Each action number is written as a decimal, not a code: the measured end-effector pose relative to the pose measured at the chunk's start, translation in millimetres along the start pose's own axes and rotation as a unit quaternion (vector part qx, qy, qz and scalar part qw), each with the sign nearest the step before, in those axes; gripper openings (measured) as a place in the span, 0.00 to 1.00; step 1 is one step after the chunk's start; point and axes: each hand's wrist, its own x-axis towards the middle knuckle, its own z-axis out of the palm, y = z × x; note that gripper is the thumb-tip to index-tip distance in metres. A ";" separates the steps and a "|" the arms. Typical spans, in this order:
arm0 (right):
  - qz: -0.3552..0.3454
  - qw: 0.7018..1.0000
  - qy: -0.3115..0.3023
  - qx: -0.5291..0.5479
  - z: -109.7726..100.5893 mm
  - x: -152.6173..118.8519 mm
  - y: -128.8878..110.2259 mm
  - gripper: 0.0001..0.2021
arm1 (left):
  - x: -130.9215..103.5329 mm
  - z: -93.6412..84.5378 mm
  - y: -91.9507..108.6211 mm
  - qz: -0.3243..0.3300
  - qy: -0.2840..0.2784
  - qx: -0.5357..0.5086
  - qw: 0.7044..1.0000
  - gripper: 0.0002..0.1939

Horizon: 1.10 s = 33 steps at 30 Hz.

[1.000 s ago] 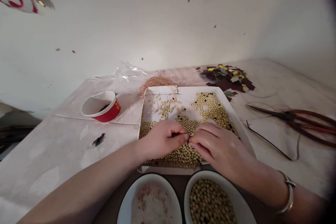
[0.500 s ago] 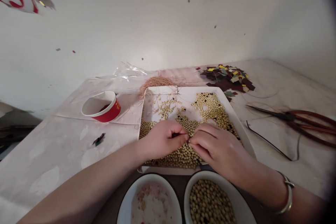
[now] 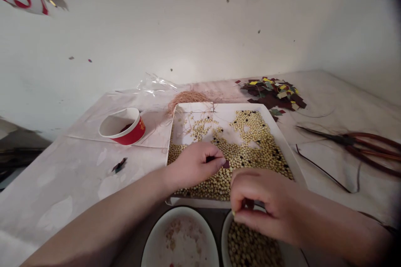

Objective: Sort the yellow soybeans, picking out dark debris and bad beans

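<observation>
My left hand (image 3: 200, 164) is over the shallow white box (image 3: 225, 107), thumb and forefinger closed on a small dark-red square piece (image 3: 226, 164) that sticks out to the right. My right hand (image 3: 261, 202) hovers above the near right bowl (image 3: 223, 238), fingers pinched. A tiny pale-yellow bead (image 3: 233, 213) shows at those fingertips. Many small yellowish beads (image 3: 250, 131), some dark, cover much of the box floor. Larger tan beads (image 3: 247, 244) fill part of the right bowl, which my right hand partly hides.
A white bowl (image 3: 150, 238) with reddish stains sits at front left. Beyond it are a red paper cup (image 3: 133, 133) and dark scraps (image 3: 119, 165). Copper-coloured thread (image 3: 191, 96) lies behind the box. Coloured squares (image 3: 272, 91) are heaped at back right, with scissors (image 3: 347, 138) nearer.
My right hand has come away from my left and moved down towards me, over the right bowl. The dark-red piece shows more clearly in my left hand, which stays almost in place.
</observation>
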 end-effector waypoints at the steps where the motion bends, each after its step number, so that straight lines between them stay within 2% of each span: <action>1: -0.001 0.999 -0.037 -0.002 -0.5 -1.7 -3.8 0.06 | -0.1 0.0 -0.2 -0.002 -0.002 -0.003 1.000 0.10; 3: 0.004 0.996 -0.084 -0.011 -1.3 -3.6 -6.7 0.04 | -0.2 0.2 -0.7 -0.003 -0.006 0.000 1.000 0.11; 5: 0.009 0.998 -0.067 -0.012 -2.6 -3.0 -0.6 0.03 | -0.3 0.3 -0.9 0.000 -0.007 0.017 1.000 0.11; 7: 0.027 0.999 0.016 -0.025 -4.9 -0.5 15.4 0.04 | -0.2 0.4 -0.8 0.008 -0.008 0.032 0.999 0.11; 9: 0.076 0.985 0.118 -0.096 -8.0 2.2 38.8 0.04 | -0.1 0.4 -0.2 0.011 -0.013 0.039 0.999 0.11; 12: 0.130 0.949 0.185 -0.219 -11.1 4.1 74.5 0.04 | 0.2 0.2 1.0 0.010 -0.016 0.049 0.999 0.10; 14: 0.138 0.941 0.185 -0.246 -11.1 4.1 89.8 0.07 | 0.2 0.2 1.9 0.016 -0.017 0.060 0.998 0.10; 17: 0.146 0.944 0.171 -0.243 -9.1 4.2 95.9 0.07 | 0.2 0.3 2.6 0.028 -0.021 0.070 0.997 0.10; 26: 0.180 0.942 0.144 -0.241 -8.4 10.2 71.6 0.04 | 0.4 0.8 3.0 0.036 -0.028 0.092 0.995 0.10; 33: 0.119 0.963 0.114 -0.214 -3.1 11.6 68.3 0.03 | 0.4 1.1 3.2 0.041 -0.028 0.104 0.993 0.09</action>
